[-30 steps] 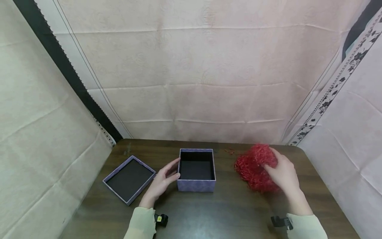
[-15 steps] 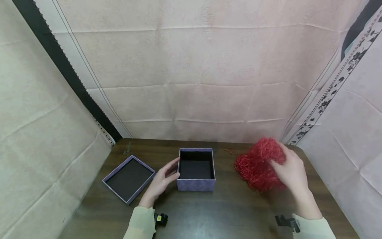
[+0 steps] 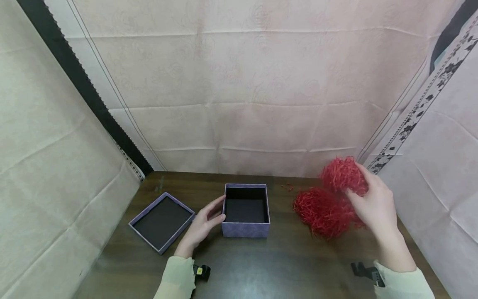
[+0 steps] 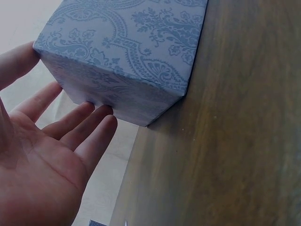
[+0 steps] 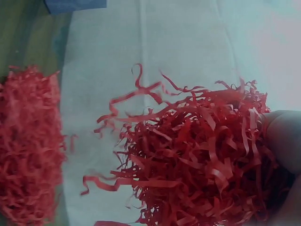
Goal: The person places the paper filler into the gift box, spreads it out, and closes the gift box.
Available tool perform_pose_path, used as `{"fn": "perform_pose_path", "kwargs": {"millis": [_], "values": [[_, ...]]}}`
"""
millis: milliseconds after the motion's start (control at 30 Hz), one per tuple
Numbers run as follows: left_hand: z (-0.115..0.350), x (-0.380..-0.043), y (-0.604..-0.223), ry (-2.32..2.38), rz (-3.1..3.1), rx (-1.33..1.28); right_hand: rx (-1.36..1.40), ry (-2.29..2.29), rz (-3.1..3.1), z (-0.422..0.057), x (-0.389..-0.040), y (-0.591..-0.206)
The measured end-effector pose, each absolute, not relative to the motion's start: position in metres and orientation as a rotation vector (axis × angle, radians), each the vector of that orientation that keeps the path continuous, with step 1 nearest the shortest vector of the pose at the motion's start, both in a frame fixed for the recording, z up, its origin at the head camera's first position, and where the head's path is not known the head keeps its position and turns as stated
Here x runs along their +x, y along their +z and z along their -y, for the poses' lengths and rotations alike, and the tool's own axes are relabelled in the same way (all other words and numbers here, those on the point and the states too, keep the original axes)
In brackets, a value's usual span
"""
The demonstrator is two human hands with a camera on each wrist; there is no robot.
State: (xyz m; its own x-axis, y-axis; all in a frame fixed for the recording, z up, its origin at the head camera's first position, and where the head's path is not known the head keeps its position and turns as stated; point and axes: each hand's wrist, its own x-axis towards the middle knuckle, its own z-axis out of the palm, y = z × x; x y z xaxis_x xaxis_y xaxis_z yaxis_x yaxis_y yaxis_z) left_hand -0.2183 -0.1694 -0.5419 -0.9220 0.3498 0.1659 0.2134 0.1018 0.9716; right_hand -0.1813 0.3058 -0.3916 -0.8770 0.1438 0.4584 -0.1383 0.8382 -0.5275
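In the head view my right hand grips a clump of red shredded paper, raised above the larger pile of red shredded paper on the table. Crinkled strips stick out of the held clump in the right wrist view, where only part of the hand shows at the right edge. A purple box without its lid stands in the middle, its dark inside bare. My left hand touches the box's left side with spread, fairly straight fingers; its fingertips meet the patterned wall in the left wrist view.
Left of the box lies its lid, inside facing up, close to my left forearm. A few loose red shreds lie behind, between box and pile. Pale cloth hangs around the brown table at the back and sides.
My right hand has moved up and to the right, lifting a clump of red shredded paper off the pile, with a dip now between the two. The left hand and box have stayed put.
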Motion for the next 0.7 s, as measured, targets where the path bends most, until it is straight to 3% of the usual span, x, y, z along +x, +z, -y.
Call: {"fn": "perform_pose_path", "kwargs": {"millis": [400, 700], "values": [[0.170, -0.219, -0.543, 1.966, -2.227, 0.601, 0.106, 0.777, 2.460, -0.276, -0.179, -0.364], [0.170, -0.218, -0.542, 1.961, -2.229, 0.577, 0.261, 0.895, 2.468, -0.237, -0.179, -0.367]]}}
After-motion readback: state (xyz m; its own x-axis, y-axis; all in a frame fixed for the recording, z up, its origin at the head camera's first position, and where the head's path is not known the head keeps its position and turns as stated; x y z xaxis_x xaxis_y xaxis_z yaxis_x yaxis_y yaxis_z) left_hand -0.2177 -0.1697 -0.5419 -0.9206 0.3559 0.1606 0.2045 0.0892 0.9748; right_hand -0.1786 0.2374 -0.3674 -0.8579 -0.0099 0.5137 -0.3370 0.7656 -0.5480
